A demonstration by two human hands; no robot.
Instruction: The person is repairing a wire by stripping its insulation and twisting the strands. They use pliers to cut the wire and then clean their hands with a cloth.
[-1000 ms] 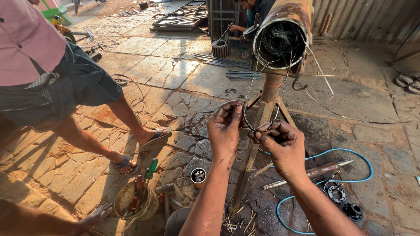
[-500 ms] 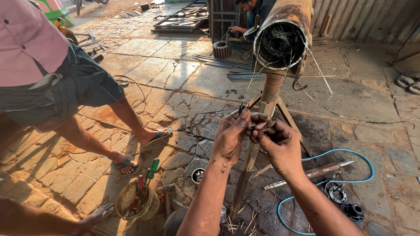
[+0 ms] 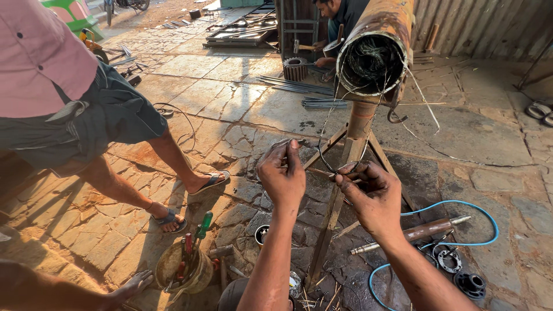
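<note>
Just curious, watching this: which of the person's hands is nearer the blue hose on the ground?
Right. The right hand is just left of and above the blue hose; the left hand is farther left, beyond the stand's legs.

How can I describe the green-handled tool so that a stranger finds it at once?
Start from the rusty pipe on its stand, then look down and to the left, past the hands, to the worn round bucket on the stone floor. Several tools stand in it; the green-handled tool sticks up highest, and its neighbours have red handles.
</note>
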